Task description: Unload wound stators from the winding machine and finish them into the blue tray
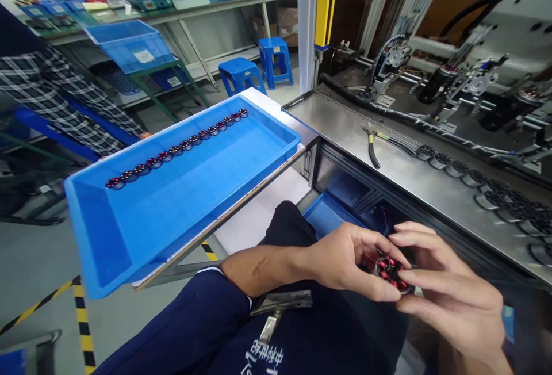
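Observation:
A small round motor part (390, 271), black-rimmed with red windings inside, is held between both hands over my lap. My left hand (349, 260) grips it from the left with thumb and forefinger. From the right, the fingers of my right hand (448, 289) press on its rim and face. In the blue tray (194, 191) to the left, a row of similar red-and-black motor parts (173, 150) runs along the far side. Several dark ring-shaped parts (474, 178) stand in a line on the metal bench at the right.
Cutting pliers (379, 142) with green-and-black handles lie on the metal bench (345, 127). Behind them is a machine with clamps and cables (448, 76). Blue stools (241, 73) stand at the back. Another person in checked trousers (56, 99) is at the left.

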The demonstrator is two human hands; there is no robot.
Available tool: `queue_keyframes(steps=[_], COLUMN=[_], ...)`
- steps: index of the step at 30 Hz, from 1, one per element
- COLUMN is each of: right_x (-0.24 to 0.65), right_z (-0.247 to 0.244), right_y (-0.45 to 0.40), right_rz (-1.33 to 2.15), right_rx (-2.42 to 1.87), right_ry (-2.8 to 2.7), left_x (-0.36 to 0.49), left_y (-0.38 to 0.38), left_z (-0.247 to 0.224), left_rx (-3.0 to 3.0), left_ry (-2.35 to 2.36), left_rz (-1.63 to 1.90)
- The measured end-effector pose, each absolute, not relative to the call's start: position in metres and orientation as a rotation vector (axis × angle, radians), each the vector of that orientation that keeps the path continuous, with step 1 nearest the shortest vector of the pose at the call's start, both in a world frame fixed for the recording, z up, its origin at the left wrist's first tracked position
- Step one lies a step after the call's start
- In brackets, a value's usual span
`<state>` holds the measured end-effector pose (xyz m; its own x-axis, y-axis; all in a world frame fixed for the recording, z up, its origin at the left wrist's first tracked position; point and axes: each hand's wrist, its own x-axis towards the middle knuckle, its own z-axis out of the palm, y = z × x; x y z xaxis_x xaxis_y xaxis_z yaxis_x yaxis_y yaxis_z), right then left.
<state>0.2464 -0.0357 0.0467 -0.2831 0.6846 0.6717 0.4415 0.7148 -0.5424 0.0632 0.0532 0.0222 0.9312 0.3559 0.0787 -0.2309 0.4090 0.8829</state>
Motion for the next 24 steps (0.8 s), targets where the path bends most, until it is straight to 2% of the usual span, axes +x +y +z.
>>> queue_keyframes(steps=[7,13,20,24], right_x=[0.239,0.225,0.198,0.187], right_z=[0.047,0.032,0.013,0.013], right_y=[-0.041,-0.059,-0.076,-0.07], right_rz=[0.131,-0.236,-0.42,-0.403], right_rx=[-0.934,-1.158,-1.308,-1.314], right_ry=[-1.926,-1.732,-1.41,-1.38], left_x=[0.066,0.071,0.08,0.082], left_y=[0.057,0.055,0.041,0.038], left_z=[0.016,0.015,0.012,0.011], left_rx=[1.017,0.994,1.409,1.537], left_ry=[0.161,0.113,0.024,0.103], left_rz=[0.326,0.37,1.137,1.383])
